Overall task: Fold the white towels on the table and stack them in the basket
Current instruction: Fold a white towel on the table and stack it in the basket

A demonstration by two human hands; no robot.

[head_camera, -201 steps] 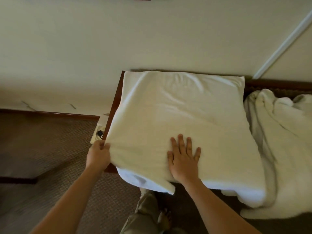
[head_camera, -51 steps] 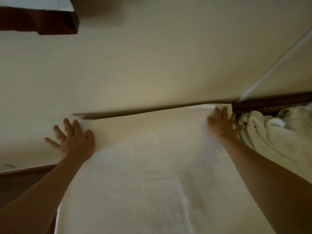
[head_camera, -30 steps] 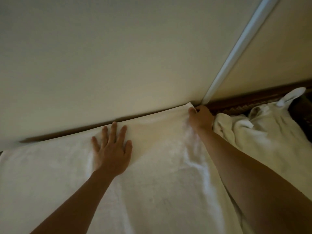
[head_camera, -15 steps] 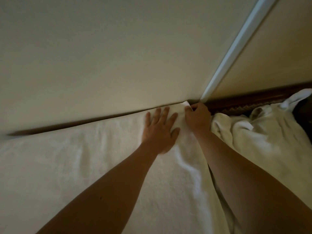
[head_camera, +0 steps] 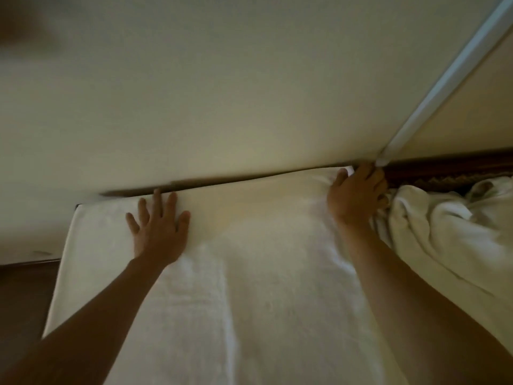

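1. The wall [head_camera: 222, 93] fills the upper half of the view, with a pale trim strip [head_camera: 449, 79] running down to the far right corner of the desk [head_camera: 444, 169]; only a dark wooden edge of the desk shows along the wall.
2. The white towel [head_camera: 263, 273] lies spread flat over the desk, its far edge against the wall and its near part running out of the bottom of the view; it appears to be doubled, though the dim light makes the layers hard to tell.
3. A heap of unfolded towels [head_camera: 444, 245] lies crumpled just to the right, touching the flat towel's right edge; no basket is in view.
4. The right hand [head_camera: 356, 195] is at the towel's far right corner, fingers curled into the cloth and gripping it; the cloth puckers around that grip.
5. The left hand [head_camera: 158, 229] lies flat on the towel near its far left corner, fingers spread wide and straight, pressing and holding nothing.
6. The relation that matters: the far edge runs left to right between the two hands, so each hand is nearest its own corner; I judge the next fold would bring that edge towards the person, and the left hand must first take its corner.
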